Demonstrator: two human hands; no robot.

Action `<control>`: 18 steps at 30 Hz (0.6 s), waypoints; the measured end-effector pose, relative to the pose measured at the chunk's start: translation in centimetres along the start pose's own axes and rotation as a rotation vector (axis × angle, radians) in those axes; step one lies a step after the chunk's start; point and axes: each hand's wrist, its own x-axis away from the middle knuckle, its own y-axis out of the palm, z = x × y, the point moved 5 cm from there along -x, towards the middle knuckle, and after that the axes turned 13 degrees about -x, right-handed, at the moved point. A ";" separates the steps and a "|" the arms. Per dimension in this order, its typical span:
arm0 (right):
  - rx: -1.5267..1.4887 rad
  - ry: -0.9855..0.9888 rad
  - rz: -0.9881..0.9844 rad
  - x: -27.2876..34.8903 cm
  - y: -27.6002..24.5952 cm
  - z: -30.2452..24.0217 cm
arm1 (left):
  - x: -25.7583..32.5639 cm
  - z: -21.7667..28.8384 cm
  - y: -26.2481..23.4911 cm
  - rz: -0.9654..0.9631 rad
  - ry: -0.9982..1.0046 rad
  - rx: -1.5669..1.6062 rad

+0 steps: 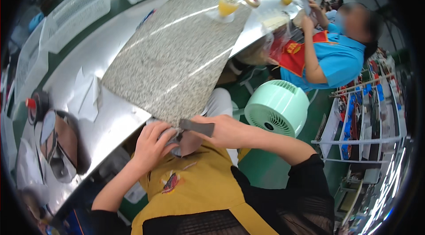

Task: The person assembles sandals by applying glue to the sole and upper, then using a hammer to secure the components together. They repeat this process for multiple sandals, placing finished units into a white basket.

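Note:
At the near corner of a speckled stone slab [168,53], both my hands meet over my mustard apron [195,177]. My left hand [152,142] has its fingers curled over a grey and brown piece [189,143], which looks like leather or fabric; its full shape is hidden. My right hand [223,131] grips a dark grey, flat, strip-like thing [197,127], whose far end lies against the piece by my left fingers. I cannot make out exactly what kind of thing the strip is.
A brown and grey shoe-like upper [62,139] and white sheets [85,95] lie on the metal table at left. White baskets [77,11] line the far side. A yellow glue pot [227,5] stands on the slab. A mint fan [277,108] and a co-worker [338,53] are at right.

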 end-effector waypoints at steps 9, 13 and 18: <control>0.470 -0.209 0.381 -5.7 -4.2 1.7 | 0.8 1.0 -0.7 -0.031 0.103 0.000; 0.555 -0.225 0.446 -7.9 -5.9 4.7 | 3.3 1.8 -3.8 -0.208 -0.071 0.081; 0.671 -0.205 0.523 -7.7 -6.8 6.0 | 6.5 2.2 -10.3 -0.157 -0.393 0.164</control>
